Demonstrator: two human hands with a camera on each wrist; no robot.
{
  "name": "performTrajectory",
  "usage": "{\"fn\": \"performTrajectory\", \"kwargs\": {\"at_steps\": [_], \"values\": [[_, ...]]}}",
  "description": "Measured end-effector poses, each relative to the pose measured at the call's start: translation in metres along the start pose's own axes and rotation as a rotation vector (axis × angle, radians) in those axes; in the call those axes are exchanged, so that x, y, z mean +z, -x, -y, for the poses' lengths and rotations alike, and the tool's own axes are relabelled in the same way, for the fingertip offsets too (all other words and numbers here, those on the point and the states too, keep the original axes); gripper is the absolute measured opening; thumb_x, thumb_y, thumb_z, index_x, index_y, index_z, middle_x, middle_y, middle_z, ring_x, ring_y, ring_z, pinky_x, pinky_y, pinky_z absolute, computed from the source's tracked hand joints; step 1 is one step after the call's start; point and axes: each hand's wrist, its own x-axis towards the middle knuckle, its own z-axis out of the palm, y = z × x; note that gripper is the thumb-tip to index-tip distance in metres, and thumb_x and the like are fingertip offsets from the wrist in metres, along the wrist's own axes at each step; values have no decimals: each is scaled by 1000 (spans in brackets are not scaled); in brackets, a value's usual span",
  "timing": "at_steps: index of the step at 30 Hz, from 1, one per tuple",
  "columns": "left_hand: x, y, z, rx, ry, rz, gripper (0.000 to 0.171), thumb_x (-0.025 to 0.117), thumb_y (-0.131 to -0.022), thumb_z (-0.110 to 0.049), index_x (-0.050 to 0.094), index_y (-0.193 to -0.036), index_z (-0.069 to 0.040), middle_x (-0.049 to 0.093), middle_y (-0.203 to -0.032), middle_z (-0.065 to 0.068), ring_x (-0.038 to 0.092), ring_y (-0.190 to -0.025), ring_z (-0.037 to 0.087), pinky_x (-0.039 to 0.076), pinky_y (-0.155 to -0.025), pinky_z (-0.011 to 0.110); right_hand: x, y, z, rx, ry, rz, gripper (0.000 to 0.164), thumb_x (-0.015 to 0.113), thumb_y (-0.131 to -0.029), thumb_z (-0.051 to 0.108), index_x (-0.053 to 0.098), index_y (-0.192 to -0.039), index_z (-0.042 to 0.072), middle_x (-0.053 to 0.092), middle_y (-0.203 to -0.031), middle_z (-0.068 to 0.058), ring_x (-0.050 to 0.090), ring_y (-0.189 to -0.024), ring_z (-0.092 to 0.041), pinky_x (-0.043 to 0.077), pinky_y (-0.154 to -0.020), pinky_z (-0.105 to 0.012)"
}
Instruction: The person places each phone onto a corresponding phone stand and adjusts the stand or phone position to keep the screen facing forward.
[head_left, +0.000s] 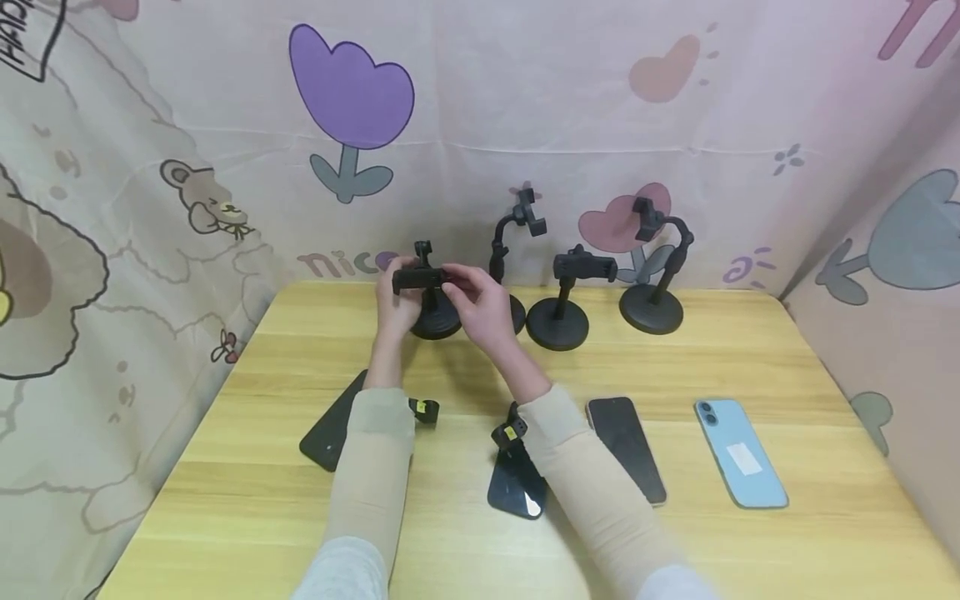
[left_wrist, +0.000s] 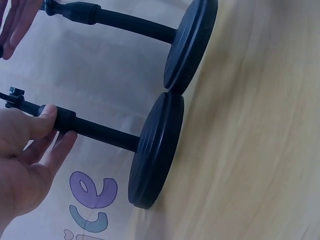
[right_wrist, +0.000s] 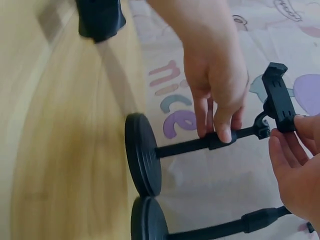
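A black phone stand [head_left: 437, 323] with a round base stands upright at the back left of the table. My left hand [head_left: 396, 310] grips the collar [left_wrist: 65, 120] on its pole, thumb on one side and fingers on the other, as both wrist views show. With its thumb and fingers my right hand [head_left: 486, 310] pinches one end of the stand's phone clamp [right_wrist: 279, 96]. The clamp holds no phone. In the right wrist view this stand's base [right_wrist: 142, 155] touches the base of a neighbouring stand [right_wrist: 150, 222].
More black phone stands, one behind my right hand, another in the middle [head_left: 557, 325] and one at the right [head_left: 651, 310], line the back. Nearer lie a black phone [head_left: 336, 429], a dark phone [head_left: 517, 487] partly under my right sleeve, another dark phone [head_left: 626, 450] and a light blue phone [head_left: 738, 442].
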Motion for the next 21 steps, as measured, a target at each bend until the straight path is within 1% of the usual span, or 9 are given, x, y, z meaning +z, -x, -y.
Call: {"fn": "performTrajectory", "kwargs": {"at_steps": [5,9,14,17,19,21], "values": [[-2,1,-1,-9,11,6,36,59,-93,1,63,-129,6,67,-126,27,62,-121,42,49,-106,51,5,4,-2,-12,-40,-45,28,69,-101,6,71,-128,1,69,-124,-16,70,-113,-26,57,-99,-31],[-4,4,-1,1,16,3,35,63,-92,2,65,-127,5,68,-125,26,63,-120,41,49,-107,50,6,7,-3,-27,-58,-65,28,69,-100,5,71,-127,0,69,-122,-17,70,-113,-28,57,-99,-33],[-3,6,-1,-2,22,8,35,66,-93,-1,65,-128,4,68,-127,25,62,-122,40,48,-108,50,4,7,-6,-33,-55,-65,28,69,-100,6,71,-127,0,69,-123,-17,70,-113,-28,57,-99,-34],[-4,7,-1,7,18,13,35,67,-94,-1,64,-128,4,68,-128,25,62,-122,40,47,-109,50,4,7,-7,-32,-46,-62,28,69,-100,6,71,-127,0,70,-122,-16,70,-112,-27,57,-98,-32],[-7,8,0,34,18,8,35,68,-93,1,65,-127,5,68,-126,26,63,-121,41,47,-109,51,4,6,-7,-33,-44,-55,28,69,-100,6,71,-127,-1,69,-122,-16,70,-112,-27,57,-98,-32],[-11,10,0,39,4,-3,36,67,-91,7,64,-127,5,68,-126,26,64,-120,42,47,-109,51,4,6,-7,-33,-45,-48,28,69,-100,6,71,-127,-1,69,-121,-16,70,-112,-27,57,-98,-31]]}}
